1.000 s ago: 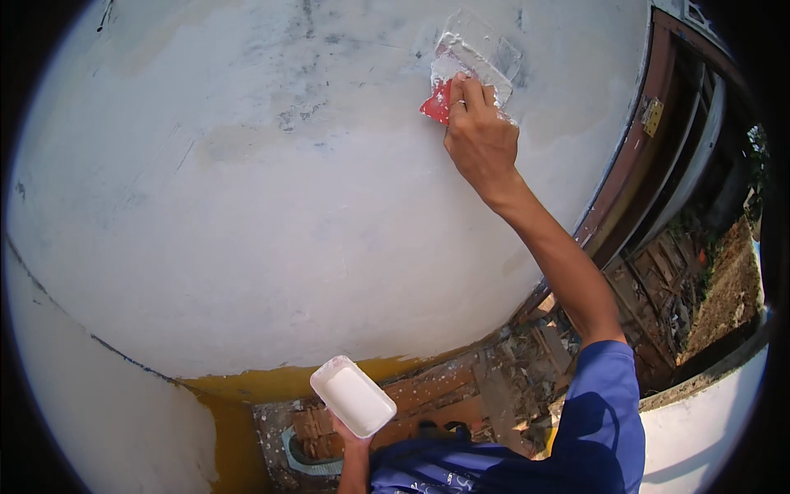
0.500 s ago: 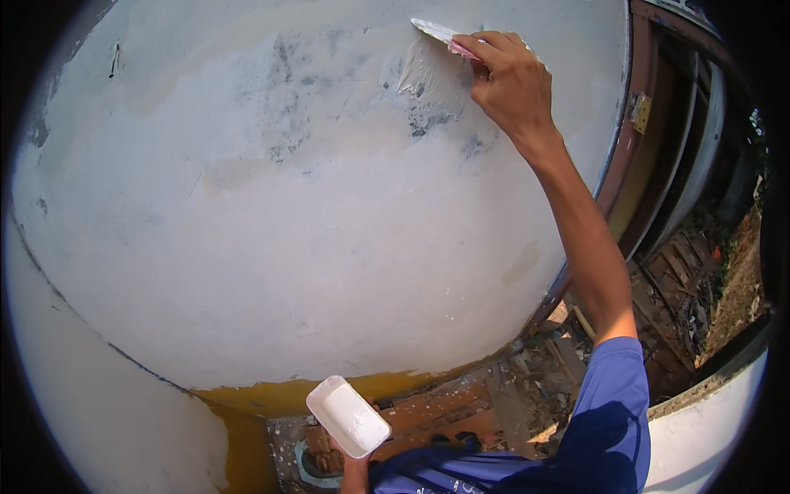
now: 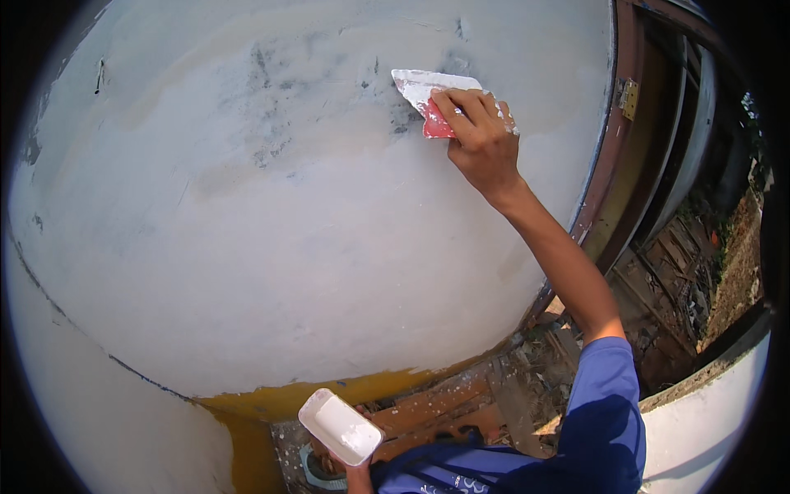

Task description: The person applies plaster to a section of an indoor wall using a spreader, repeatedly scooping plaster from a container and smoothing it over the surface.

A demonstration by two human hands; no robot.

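My right hand (image 3: 481, 140) grips a red putty scraper (image 3: 439, 120) whose blade side is coated with white putty. The scraper lies close against the upper part of the pale wall (image 3: 329, 239), beside dark grey patches; whether its edge touches cannot be made out. White smears mark my right fingers. Low in front of my body, my left hand (image 3: 355, 469) holds a white rectangular tub (image 3: 341, 426) from beneath, most of its fingers hidden by it. White putty shows inside the tub.
A brown door frame (image 3: 605, 173) with a brass hinge (image 3: 629, 99) borders the wall on the right. An unpainted ochre strip (image 3: 296, 398) runs along the wall's foot. Wooden planks and debris (image 3: 510, 395) cover the ground. A second wall (image 3: 90, 387) meets at the left corner.
My right hand and the scraper have moved down and slightly left, and the scraper's red face now shows. Putty ridges under it look smoothed. The tub has shifted slightly down and left.
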